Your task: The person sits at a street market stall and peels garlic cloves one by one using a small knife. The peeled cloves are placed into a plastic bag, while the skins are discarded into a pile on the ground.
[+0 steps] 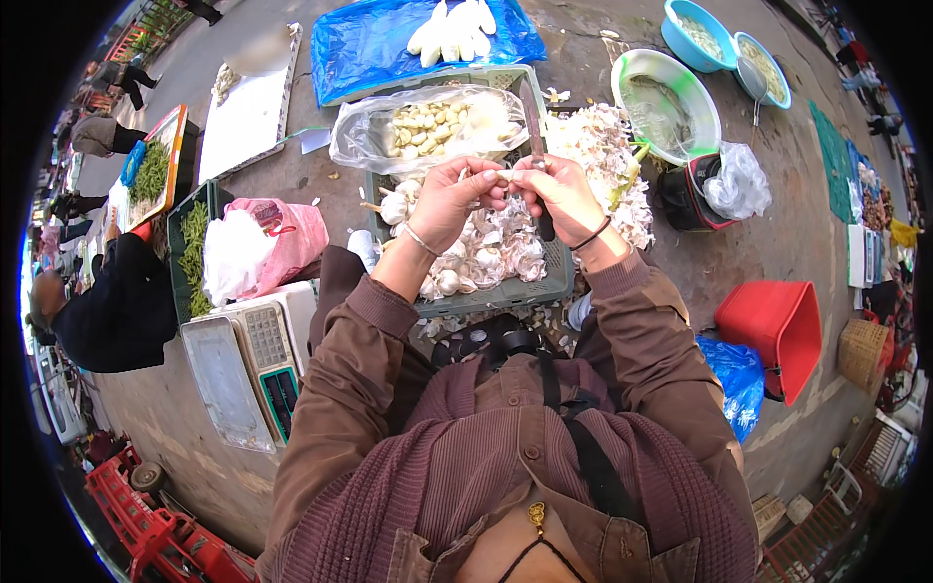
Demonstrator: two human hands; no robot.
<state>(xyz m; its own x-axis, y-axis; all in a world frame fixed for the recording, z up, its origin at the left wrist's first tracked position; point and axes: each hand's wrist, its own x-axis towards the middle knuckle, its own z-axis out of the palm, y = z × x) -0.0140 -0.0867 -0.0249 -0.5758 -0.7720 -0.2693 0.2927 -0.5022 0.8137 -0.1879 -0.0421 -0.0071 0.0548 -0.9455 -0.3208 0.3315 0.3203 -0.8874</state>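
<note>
Both my hands meet over a green plastic crate [503,295] that holds garlic bulbs [448,280] and loose skins. Between the fingertips of my left hand [455,200] and my right hand [557,197] is a small pale piece, apparently a garlic clove [505,175]. A knife [533,120] also lies in my right hand, its blade pointing away from me and its dark handle below the palm. Just beyond my hands, peeled garlic cloves [430,127] fill an open clear plastic bag. Garlic skins [601,167] are heaped to the right of the crate.
A white-green basin [667,106] and a black bucket [674,197] stand right, with a red bucket [765,335] nearer me. A scale [226,379] and a pink bag [291,237] are left. Blue plastic sheeting [364,51] lies beyond the crate. A person in dark clothes [116,310] is far left.
</note>
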